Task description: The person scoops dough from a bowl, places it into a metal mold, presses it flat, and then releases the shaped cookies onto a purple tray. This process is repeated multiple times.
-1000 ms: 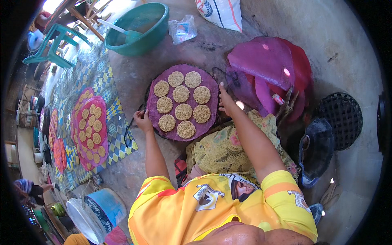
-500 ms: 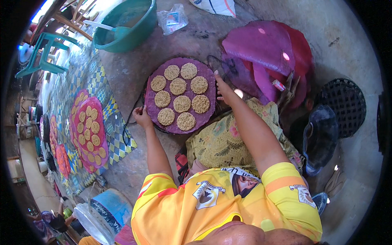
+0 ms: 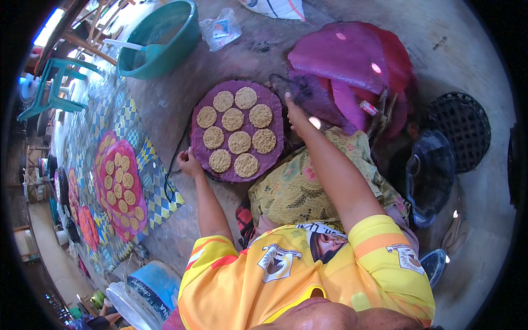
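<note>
In front of me lies a round purple sheet (image 3: 226, 156) on a dark round base, carrying several flat round cakes of pale noodle-like strands (image 3: 239, 142) laid in rows. My left hand (image 3: 188, 163) is at the sheet's left edge with its fingers curled against the rim; their exact grip is partly hidden. Beside the right edge is my right hand (image 3: 296, 116), its thumb stretched out and the other fingers partly hidden behind the hand. It appears open, with nothing visible in it. A patterned yellow-green cloth (image 3: 300, 190) covers my lap.
A green basin (image 3: 187, 41) with a scoop stands far left, near a plastic bag (image 3: 221, 32). Stacked purple sheets (image 3: 341, 52) lie at right, by a black lattice basket (image 3: 459, 132). More cakes rest on a pink sheet (image 3: 136, 212) at left, near a bucket (image 3: 157, 283).
The whole view has shifted slightly. The fingers of my right hand, spread beside the sheet before, now look drawn closer together. My left hand stays by the left rim, and the cakes keep their layout.
</note>
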`<state>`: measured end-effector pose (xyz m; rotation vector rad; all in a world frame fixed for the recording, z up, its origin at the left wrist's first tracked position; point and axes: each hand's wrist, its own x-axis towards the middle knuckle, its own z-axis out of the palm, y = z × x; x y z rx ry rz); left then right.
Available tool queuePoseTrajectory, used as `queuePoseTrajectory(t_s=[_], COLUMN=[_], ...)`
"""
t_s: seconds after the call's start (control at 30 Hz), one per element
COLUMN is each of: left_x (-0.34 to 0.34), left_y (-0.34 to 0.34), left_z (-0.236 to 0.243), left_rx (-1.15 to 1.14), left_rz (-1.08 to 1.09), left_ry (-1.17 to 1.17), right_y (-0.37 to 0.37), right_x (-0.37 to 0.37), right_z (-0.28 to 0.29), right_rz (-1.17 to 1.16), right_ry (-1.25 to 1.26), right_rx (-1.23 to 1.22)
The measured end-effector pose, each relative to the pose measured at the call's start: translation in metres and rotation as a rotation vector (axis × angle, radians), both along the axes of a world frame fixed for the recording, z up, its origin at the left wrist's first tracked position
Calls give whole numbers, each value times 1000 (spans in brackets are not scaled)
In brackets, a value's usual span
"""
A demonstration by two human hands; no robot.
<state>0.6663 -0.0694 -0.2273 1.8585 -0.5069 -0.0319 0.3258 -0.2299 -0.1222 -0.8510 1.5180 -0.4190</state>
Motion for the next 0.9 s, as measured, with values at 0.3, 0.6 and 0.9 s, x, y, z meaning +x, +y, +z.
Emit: queuePoseTrajectory(t_s=[0.3, 0.6, 0.9], left_x=[-81, -353, -629], left_y=[-58, -174, -255], left_z=[73, 147, 102], left_rx=[71, -101, -48], left_rz=[-87, -1425, -1881], left_ry=[-653, -246, -771], right_y=[79, 261, 434], right_x=[-62, -264, -358], right_z=[94, 181, 169], right_rz=[106, -191, -900], right_ry=[-525, -208, 423], right_rx=[-632, -682, -913])
